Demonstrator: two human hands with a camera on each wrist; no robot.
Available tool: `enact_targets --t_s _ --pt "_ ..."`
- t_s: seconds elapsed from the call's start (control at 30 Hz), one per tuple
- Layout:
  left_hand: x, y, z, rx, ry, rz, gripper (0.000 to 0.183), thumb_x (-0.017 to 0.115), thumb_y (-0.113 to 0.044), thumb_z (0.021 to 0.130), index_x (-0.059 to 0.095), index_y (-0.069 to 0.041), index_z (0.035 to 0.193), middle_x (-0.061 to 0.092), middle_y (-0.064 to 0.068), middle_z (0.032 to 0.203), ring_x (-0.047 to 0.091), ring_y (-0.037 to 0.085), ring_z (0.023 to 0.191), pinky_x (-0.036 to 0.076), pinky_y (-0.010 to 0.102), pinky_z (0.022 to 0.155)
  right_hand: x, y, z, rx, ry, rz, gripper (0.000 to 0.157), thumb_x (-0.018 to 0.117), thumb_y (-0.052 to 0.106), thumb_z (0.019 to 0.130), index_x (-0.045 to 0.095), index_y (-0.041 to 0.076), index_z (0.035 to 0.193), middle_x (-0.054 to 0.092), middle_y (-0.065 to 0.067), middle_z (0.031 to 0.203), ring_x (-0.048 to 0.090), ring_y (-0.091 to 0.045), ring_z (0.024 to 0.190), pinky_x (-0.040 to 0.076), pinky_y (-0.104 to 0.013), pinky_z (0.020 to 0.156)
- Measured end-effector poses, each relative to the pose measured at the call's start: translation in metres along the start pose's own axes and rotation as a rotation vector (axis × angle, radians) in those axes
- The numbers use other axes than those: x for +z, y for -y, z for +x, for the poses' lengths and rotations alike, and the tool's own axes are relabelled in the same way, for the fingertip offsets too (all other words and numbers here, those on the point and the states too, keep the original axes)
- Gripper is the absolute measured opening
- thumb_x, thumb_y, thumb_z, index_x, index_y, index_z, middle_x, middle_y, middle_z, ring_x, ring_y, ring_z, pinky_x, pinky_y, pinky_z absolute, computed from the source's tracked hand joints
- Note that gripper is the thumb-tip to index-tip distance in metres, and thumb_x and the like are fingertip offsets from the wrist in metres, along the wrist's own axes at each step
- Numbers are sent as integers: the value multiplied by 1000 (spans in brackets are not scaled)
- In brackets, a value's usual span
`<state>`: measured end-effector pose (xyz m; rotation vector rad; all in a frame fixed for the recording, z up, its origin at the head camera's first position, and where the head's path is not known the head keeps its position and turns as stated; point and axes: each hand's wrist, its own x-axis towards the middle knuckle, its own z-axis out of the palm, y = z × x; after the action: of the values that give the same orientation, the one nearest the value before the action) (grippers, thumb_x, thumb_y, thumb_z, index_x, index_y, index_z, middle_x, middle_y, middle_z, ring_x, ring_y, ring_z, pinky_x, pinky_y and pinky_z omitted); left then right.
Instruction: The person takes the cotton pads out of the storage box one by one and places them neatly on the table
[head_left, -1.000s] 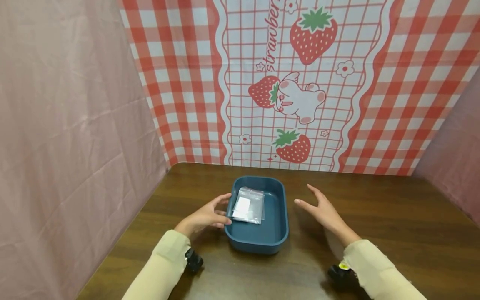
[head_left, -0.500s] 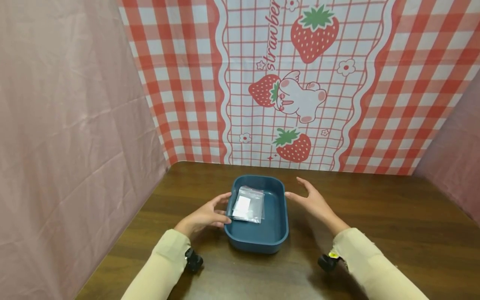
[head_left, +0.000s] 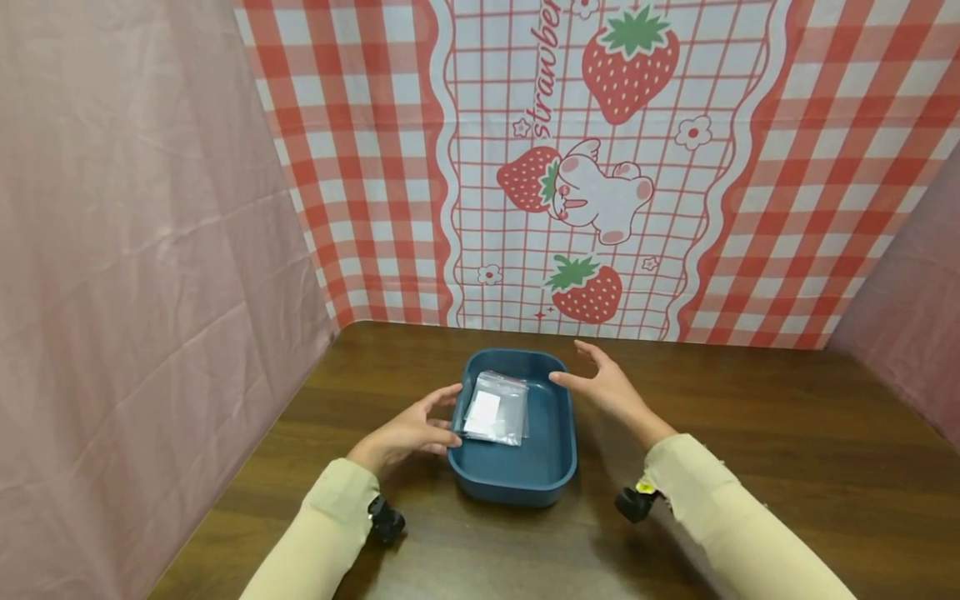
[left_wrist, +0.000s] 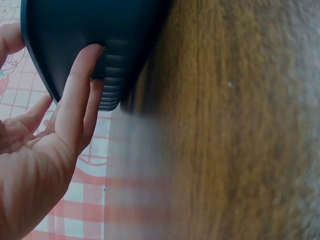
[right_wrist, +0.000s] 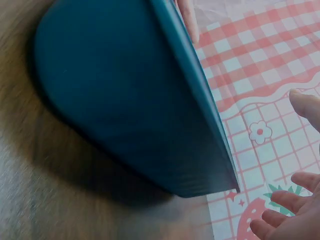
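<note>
A dark blue rectangular plastic bin (head_left: 551, 446) stands on the table, with clear zip bags (head_left: 512, 410) lying in its left part. A white rectangle (head_left: 482, 412) shows in the top bag. My left hand (head_left: 408, 432) holds the bin's left wall: thumb and index finger reach over the rim, while other fingers (left_wrist: 75, 100) press the ribbed outer side. On the far right, my right hand (head_left: 611, 390) hovers with fingers spread, its thumb overlapping the right rim in the head view. The right wrist view shows that hand apart from the bin, holding nothing.
The brown wooden table (head_left: 750, 425) extends on both sides of the bin. Behind it hangs a red checked cloth (head_left: 382, 167) printed with strawberries. A pink cloth (head_left: 150, 292) closes off the left side. Black wrist cameras (head_left: 637, 502) sit under both sleeves.
My right hand has moved left and away from me, from beside the bin to over its far right rim. My left hand, the bin and the bags have stayed in place.
</note>
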<state>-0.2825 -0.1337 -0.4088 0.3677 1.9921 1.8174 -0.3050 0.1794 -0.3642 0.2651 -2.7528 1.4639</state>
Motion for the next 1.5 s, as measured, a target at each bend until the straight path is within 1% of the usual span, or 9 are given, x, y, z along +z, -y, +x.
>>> enact_targets --t_s 0.27,0.47,0.63,0.83,0.93,1.03,1.2,1.37,1.5 --pt "1 2 0 1 1 -9 84 69 7 76 28 -14 146 30 18 141 53 29 107 54 35 68 7 10 13 12 19 32 91 69 48 78 25 7 146 26 -17 148 22 -35 135 25 -54 104" --pt "1 1 1 2 -2 -11 84 68 7 76 28 -14 146 30 18 141 52 31 108 54 35 68 12 20 22 10 29 100 89 71 43 78 26 8 146 26 -17 148 21 -33 135 25 -51 105" --pt "1 0 0 -5 -10 -8 83 66 8 77 28 -14 146 29 18 142 51 32 110 54 36 70 19 27 32 35 39 129 88 72 41 78 26 10 146 28 -16 148 22 -32 135 27 -49 105" --pt "1 0 -1 -5 -4 -8 83 66 8 77 27 -14 147 28 18 142 50 33 112 54 37 70 27 30 42 37 11 154 82 71 37 80 30 7 145 33 -18 144 29 -33 132 31 -47 103" --pt "1 0 -1 1 3 -17 83 66 8 77 27 -13 147 27 18 142 50 34 112 54 37 70 32 31 45 35 -9 204 79 71 33 81 32 5 144 35 -19 143 31 -33 130 32 -46 103" --pt "1 -1 0 -1 4 -21 83 67 8 77 27 -14 147 28 18 142 50 33 112 54 37 70 36 31 48 35 -9 253 76 72 28 80 35 5 142 38 -18 141 32 -32 130 32 -45 103" --pt "1 -1 0 -12 -7 -22 82 67 8 77 28 -15 146 29 18 142 51 33 111 54 36 69 46 32 50 45 60 272 75 74 27 79 37 8 141 38 -15 142 32 -30 131 32 -45 103" --pt "0 -2 0 -11 -6 -23 83 67 8 77 28 -15 147 29 18 142 51 33 111 54 36 70 56 32 54 32 126 211 73 76 26 77 41 9 139 42 -15 139 34 -32 129 33 -46 102" --pt "0 0 1 -10 -4 -22 83 67 7 77 28 -15 147 29 18 141 51 32 110 54 36 70 65 31 54 32 196 144 72 76 24 77 42 6 138 42 -17 138 32 -35 129 30 -48 103"
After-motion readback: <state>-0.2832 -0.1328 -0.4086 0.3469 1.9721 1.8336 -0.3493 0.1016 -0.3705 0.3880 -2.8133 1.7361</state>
